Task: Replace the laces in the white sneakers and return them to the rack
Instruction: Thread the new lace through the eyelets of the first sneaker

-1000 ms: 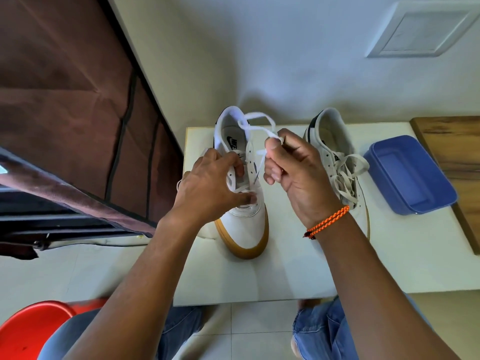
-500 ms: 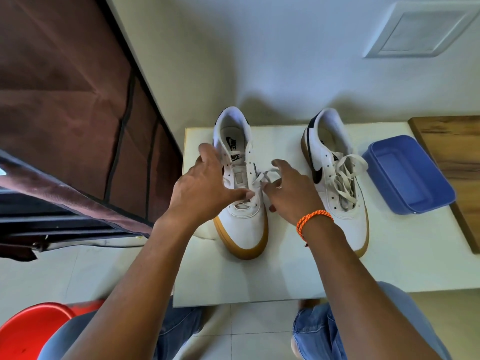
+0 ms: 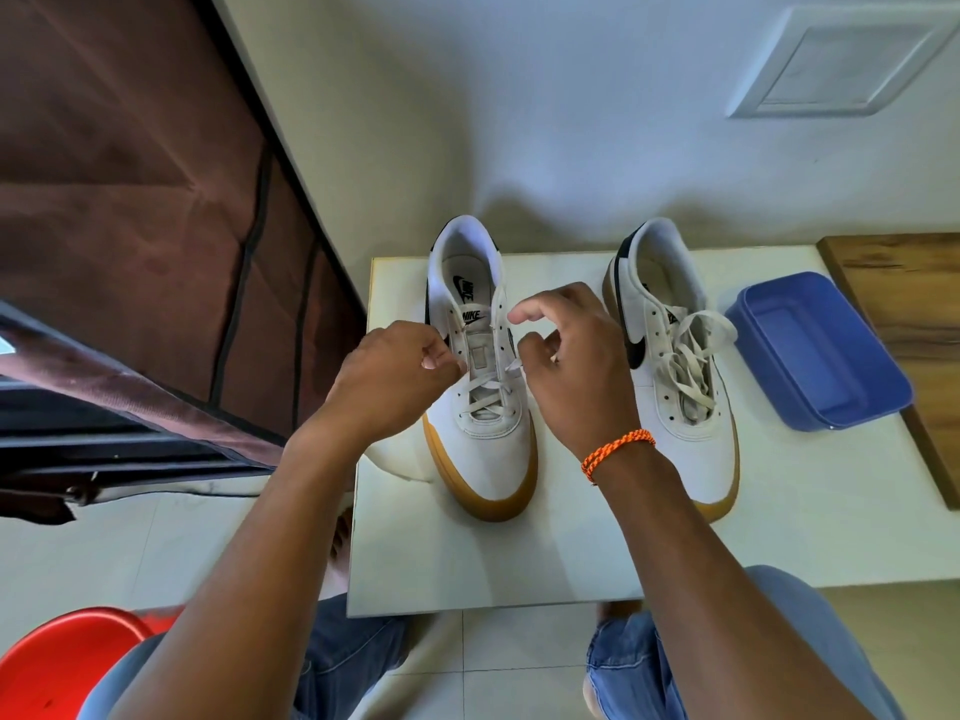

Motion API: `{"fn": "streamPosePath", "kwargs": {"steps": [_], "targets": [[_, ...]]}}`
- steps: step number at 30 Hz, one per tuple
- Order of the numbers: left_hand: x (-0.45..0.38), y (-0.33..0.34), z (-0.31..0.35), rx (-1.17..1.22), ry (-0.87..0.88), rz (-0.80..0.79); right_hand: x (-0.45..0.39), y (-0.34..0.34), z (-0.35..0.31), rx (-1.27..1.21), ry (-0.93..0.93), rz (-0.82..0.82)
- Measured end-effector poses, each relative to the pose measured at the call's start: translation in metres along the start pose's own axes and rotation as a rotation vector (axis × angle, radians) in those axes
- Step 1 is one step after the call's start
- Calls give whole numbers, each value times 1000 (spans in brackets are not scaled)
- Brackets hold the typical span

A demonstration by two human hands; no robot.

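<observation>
- On table (image 3: 779,532), near back edge: two white sneakers with gum soles, toes toward camera, heels toward wall (image 3: 571,122).
- Left sneaker (image 3: 488,449): between both hands, tongue exposed, upper eyelets bare, white lace (image 3: 488,394) crossed only through lowest eyelets near toe.
- Left hand (image 3: 395,379): just left of that sneaker's eyelet row, fingers curled, thumb and forefinger pinched on one lace end at shoe's left side.
- Right hand (image 3: 571,366): just right of same sneaker, over gap between shoes, thumb and a finger pinched on other lace end close to right eyelet row; forefinger raised and hooked above tongue; orange bracelet (image 3: 618,452) on wrist.
- Lace ends drawn outward from shoe to either hand, short and taut.
- Right sneaker (image 3: 675,356): apart from both hands, just beyond right hand's knuckles, loose white lace heaped and looped across its opening, black swoosh on inner side.
- Blue tub (image 3: 821,350): on table to right of right sneaker, near but not touching, lying at a slant.
- Wooden board (image 3: 904,298): at far right, partly under tub's edge.
- Brown fabric rack cover (image 3: 130,226): at left, well apart from sneakers.
- Red stool (image 3: 57,662): bottom left corner, beside denim-clad knees (image 3: 628,667) under table's front edge.
</observation>
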State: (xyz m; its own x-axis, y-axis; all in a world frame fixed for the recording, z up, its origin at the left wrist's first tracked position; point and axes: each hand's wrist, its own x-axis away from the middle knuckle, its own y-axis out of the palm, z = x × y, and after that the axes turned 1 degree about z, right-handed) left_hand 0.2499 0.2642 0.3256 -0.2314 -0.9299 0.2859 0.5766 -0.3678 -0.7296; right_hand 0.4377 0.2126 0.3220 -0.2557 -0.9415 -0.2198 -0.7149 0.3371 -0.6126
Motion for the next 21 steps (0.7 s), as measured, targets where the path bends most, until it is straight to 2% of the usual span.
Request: {"fn": "streamPosePath", "kwargs": {"steps": [5,9,12,17,21], "targets": [[-1,-9,-2,226,-29,-108,-1,0,-2,-73,-57,0],[0,-13,4,446,24,-60,2,5,-2,-112,-88,-174],[3,-17,11,554,148,-12,7,9,-3,-42,-80,-253],[7,-15,20,674,270,-6,6,11,-8,-94,-133,-165],[12,-16,27,771,255,-43,7,10,-14,-155,-157,-79]]}}
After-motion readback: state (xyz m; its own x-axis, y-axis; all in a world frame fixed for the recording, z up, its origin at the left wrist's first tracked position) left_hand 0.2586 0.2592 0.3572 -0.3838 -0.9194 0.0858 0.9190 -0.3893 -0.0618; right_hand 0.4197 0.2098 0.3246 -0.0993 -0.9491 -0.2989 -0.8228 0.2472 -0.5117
